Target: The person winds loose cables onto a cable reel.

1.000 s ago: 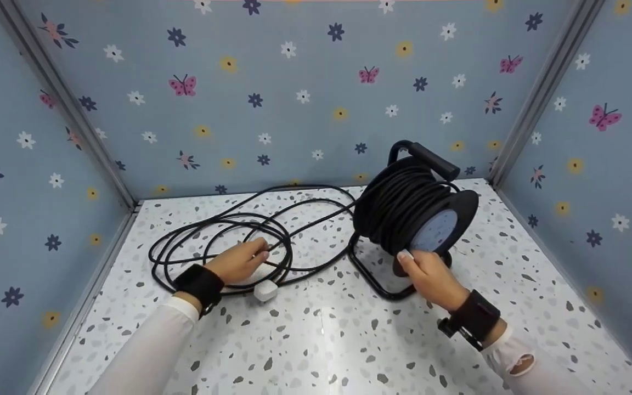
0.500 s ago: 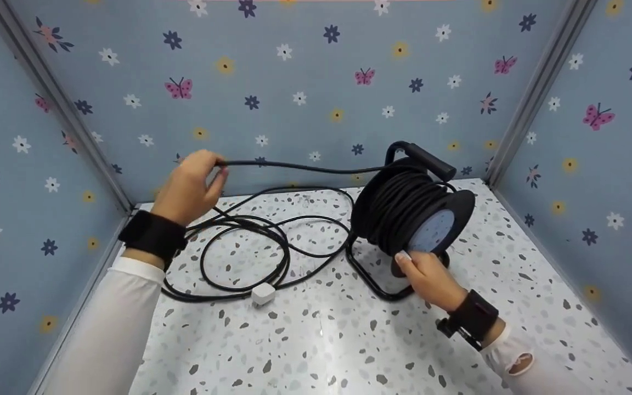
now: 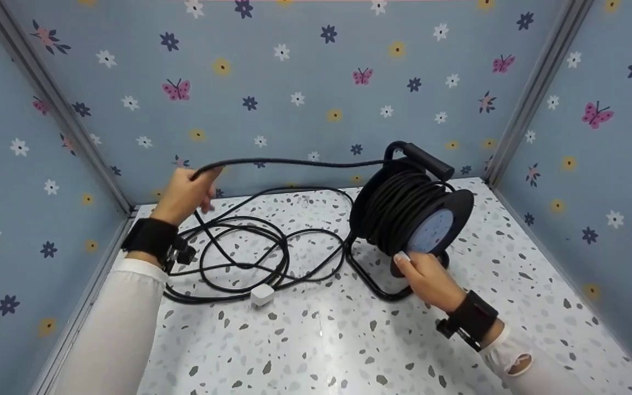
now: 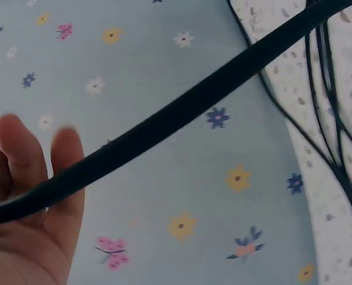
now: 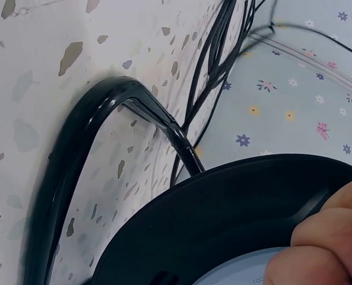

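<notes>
A black cable reel (image 3: 395,211) stands at the right in the head view, wound with cable, its grey-blue socket face turned toward me. My right hand (image 3: 431,280) holds the lower edge of its front disc with curled fingers; the right wrist view shows them on the black disc (image 5: 223,202). From the reel's top, a raised stretch of cable (image 3: 294,161) runs left to my left hand (image 3: 187,195). There the cable (image 4: 181,113) lies across the palm, the fingers extended and not closed round it. Below, loose loops (image 3: 244,266) lie on the speckled surface with a white plug (image 3: 262,295).
The reel's black tube stand (image 3: 373,282) rests on the speckled white surface (image 3: 305,340). Flower-patterned panels (image 3: 294,71) close in the back and both sides, joined by grey metal corner posts (image 3: 538,90). A black carry handle (image 3: 428,161) tops the reel.
My left hand rose from the loops, lifting the cable into a line to the reel, then sank slightly as its fingers loosened. Floor loops shifted. The right hand kept its hold.
</notes>
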Motion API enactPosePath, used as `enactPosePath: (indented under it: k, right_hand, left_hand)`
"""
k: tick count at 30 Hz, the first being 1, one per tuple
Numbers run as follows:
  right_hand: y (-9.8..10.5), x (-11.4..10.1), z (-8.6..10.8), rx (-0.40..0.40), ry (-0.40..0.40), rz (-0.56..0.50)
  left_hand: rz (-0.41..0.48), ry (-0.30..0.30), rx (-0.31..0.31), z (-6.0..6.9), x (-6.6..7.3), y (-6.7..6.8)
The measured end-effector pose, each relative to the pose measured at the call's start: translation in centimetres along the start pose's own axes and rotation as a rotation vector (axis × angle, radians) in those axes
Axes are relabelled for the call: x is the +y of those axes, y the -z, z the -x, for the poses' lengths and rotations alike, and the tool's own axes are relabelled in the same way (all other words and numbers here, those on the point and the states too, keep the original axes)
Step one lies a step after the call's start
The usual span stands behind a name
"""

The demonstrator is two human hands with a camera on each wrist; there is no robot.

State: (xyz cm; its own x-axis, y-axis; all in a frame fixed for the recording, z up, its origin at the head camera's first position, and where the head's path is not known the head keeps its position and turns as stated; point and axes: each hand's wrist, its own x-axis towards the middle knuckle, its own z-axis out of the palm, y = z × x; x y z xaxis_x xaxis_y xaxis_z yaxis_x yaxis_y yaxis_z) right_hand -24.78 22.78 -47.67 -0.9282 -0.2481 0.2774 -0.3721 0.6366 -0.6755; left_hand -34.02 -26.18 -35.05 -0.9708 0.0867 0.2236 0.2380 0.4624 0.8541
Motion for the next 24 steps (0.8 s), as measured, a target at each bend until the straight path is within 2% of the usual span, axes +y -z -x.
enactPosePath:
  k: [2, 4, 9, 12, 14, 17, 20, 24]
  right_hand:
    - [-0.1, 0.0, 0.0, -0.002, -0.003, -0.005]
    - [-0.1, -0.1, 0.0, -0.007, -0.011, -0.013]
    - [-0.1, -0.2, 0.0, -0.013, -0.035, -0.028]
    - [-0.2, -0.1, 0.1, -0.011, -0.038, -0.033]
    - [-0.3, 0.0, 0.1, -0.016, -0.039, -0.026]
    - [-0.5, 0.0, 0.1, -0.021, -0.036, -0.020]
    - [-0.5, 0.1, 0.1, -0.022, -0.030, -0.016]
    - [-0.4, 0.0, 0.0, 0.002, -0.009, -0.027]
  left_hand:
    - [-0.014, 0.052, -0.113, 0.9, -2.4, 0.3]
    - [-0.033, 0.062, -0.199, 1.9, -4.4, 0.7]
    - [-0.082, 0.125, -0.361, 3.8, -8.6, 1.9]
    - [-0.144, 0.155, -0.401, 4.9, -10.1, 2.1]
    - [-0.189, 0.133, -0.400, 5.6, -10.4, 1.8]
    - [-0.266, 0.051, -0.402, 6.5, -9.7, 0.7]
    - [-0.395, -0.049, -0.447, 7.5, -8.2, -1.3]
    - [-0.590, -0.204, -0.519, 9.5, -6.3, -4.9]
